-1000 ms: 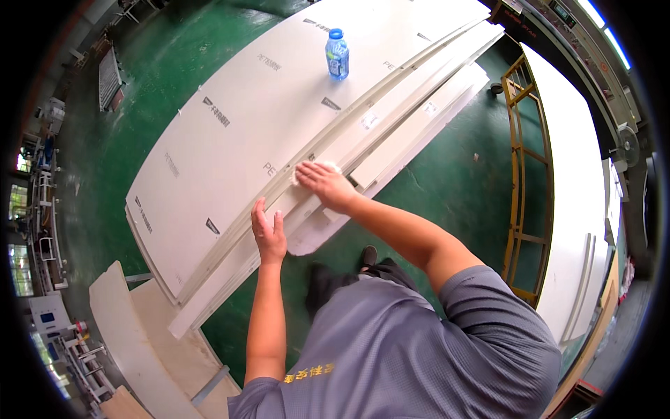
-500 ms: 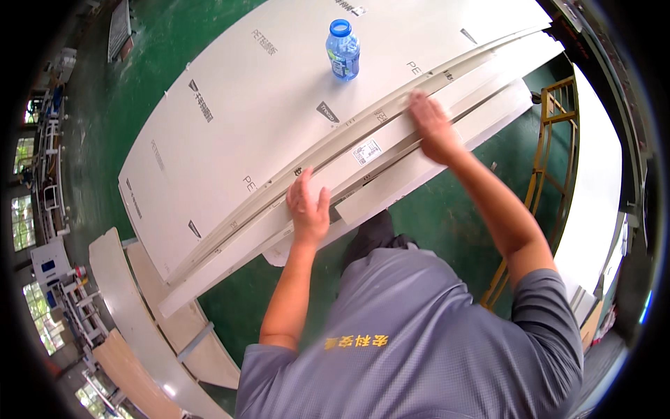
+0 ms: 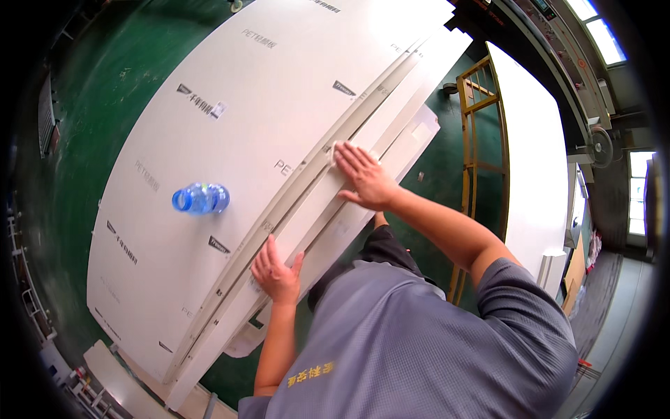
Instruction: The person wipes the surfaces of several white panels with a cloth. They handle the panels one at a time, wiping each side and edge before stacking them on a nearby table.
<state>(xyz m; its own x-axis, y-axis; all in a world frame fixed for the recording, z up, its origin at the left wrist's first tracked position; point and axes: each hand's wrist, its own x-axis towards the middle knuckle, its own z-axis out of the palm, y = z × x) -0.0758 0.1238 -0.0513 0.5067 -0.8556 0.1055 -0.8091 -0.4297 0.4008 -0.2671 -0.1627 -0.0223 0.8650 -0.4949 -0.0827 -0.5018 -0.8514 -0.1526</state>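
Observation:
My right hand (image 3: 364, 180) lies flat across a long white strip (image 3: 307, 209), its fingers together. White, cloth-like material (image 3: 375, 156) shows around the fingertips, pressed against the strip; most of it is hidden underneath. Nearer to me, my left hand (image 3: 276, 274) rests on the same strip with its fingers stretched and thumb apart, holding nothing. Beyond the strip lies a large white printed board (image 3: 167, 167), with further strips layered along its near edge. On that board a clear blue plastic bottle (image 3: 202, 198) stands upright without a cap.
Another white strip (image 3: 405, 143) sticks out on my side of the stack. To the right, a yellow metal frame (image 3: 481, 105) on a castor stands beside a large white panel (image 3: 534, 160). A fan (image 3: 599, 146) is at far right. The floor (image 3: 84, 119) is green.
The view has turned, so the boards and bottle appear lower and further left. My left hand has shifted along the strip toward the right hand. My right hand stays on the strip.

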